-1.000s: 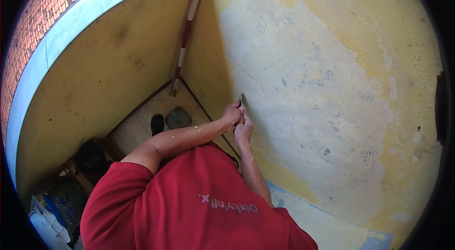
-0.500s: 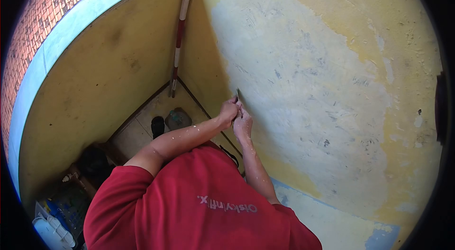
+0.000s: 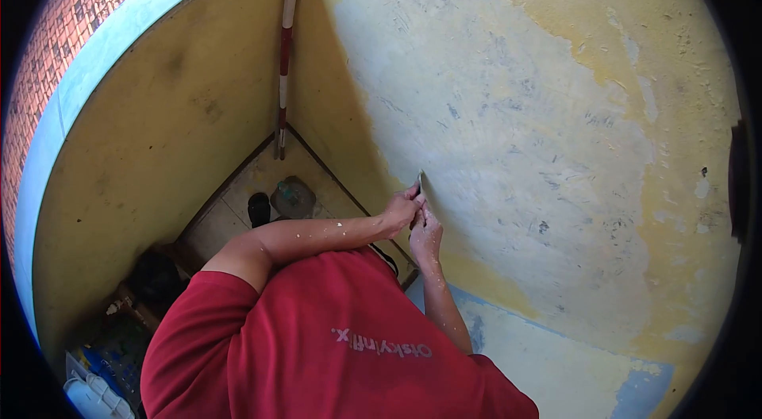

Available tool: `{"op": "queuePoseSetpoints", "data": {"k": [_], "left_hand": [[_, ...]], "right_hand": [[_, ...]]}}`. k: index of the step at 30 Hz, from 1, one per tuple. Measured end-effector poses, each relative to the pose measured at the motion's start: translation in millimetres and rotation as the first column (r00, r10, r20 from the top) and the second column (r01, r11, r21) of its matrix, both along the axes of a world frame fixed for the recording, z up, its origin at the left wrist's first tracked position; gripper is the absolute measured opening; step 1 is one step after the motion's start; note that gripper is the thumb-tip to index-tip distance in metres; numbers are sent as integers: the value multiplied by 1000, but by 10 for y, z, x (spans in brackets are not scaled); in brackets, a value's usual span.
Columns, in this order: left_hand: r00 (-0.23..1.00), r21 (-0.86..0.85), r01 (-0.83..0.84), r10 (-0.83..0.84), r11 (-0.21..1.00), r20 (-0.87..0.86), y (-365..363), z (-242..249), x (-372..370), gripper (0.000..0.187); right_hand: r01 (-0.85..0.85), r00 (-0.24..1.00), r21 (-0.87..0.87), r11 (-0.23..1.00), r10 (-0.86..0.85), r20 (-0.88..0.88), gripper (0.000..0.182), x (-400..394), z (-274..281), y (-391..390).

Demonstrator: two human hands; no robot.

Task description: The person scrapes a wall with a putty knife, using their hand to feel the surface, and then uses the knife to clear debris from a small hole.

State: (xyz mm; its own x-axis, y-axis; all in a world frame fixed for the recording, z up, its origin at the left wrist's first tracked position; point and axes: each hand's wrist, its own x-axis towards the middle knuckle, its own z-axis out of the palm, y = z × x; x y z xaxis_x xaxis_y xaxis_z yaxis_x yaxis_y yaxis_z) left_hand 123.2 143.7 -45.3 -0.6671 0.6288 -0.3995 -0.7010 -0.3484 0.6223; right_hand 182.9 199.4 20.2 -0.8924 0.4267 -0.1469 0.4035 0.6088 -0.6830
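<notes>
My left hand (image 3: 402, 210) is closed around a thin-bladed scraper (image 3: 420, 178), seen almost edge-on. Just below and to the right, my right hand (image 3: 426, 234) is closed on the same tool, its fingers close against the left hand's. The scraper's tip meets or nearly meets the wall (image 3: 508, 157); exact contact is hard to make out. Most of its handle is hidden by my fingers. A broad pale patch with dark scuffs covers this wall, bordered by yellow paint. Whitish flecks dot both forearms.
A red-and-white pole (image 3: 285, 54) leans in the corner. Below it on the tiled floor are a dark round-ended object (image 3: 259, 209) and a greyish container (image 3: 294, 198). Plastic items (image 3: 94, 395) sit at lower left. A low yellow wall (image 3: 151, 133) curves along the left.
Both hands have moved right and downward along the wall with the scraper, still together on it. The view has shifted slightly.
</notes>
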Motion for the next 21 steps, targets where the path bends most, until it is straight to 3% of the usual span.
{"op": "queuePoseSetpoints", "data": {"k": [1, 2, 3, 5, 10, 12, 14, 16, 17, 20, 21], "left_hand": [[985, -108, -158, 164, 982, 48, -35, -47, -64, 37], [944, -220, -300, 322, 928, 71, -73, -102, -145, 36], [951, -222, -282, 302, 934, 63, -145, -201, -278, 36], [910, -177, -300, 337, 937, 241, -301, -386, -458, 32], [933, -46, -250, 254, 967, 256, 65, -158, -41, 31], [936, 39, 75, -84, 996, 342, 96, -32, 104, 32], [947, 37, 46, -56, 998, 317, 99, -129, 72, 30], [960, -86, -93, 112, 992, 255, 97, -516, -85, 21], [935, -181, -155, 203, 971, 290, -18, -340, -197, 14], [904, -157, -104, 159, 982, 398, -31, -721, -276, 12], [892, -183, -64, 138, 981, 431, -20, -438, -231, 11]], "right_hand": [[-45, 990, 35, 998, 50, -135, 32, -69, -266, -25], [-85, 987, 14, 996, 86, -138, 32, -193, -463, -95], [-126, 981, -8, 992, 123, -149, 32, -350, -586, -169], [-100, 991, -31, 995, 96, -95, 32, -508, -638, -270], [-37, 998, 32, 999, 36, 43, 31, -22, -308, 88], [41, 998, 30, 999, -39, -53, 32, 239, -228, 221], [17, 1000, 62, 998, -18, 17, 32, 156, -283, 141], [13, 998, 87, 996, -18, 59, 32, -86, -434, -17], [-28, 994, 76, 997, 20, 105, 32, -206, -639, -90], [-42, 989, 60, 997, 33, 142, 33, -194, -754, -75], [-32, 992, 60, 998, 24, 128, 33, -197, -740, -42]]}}
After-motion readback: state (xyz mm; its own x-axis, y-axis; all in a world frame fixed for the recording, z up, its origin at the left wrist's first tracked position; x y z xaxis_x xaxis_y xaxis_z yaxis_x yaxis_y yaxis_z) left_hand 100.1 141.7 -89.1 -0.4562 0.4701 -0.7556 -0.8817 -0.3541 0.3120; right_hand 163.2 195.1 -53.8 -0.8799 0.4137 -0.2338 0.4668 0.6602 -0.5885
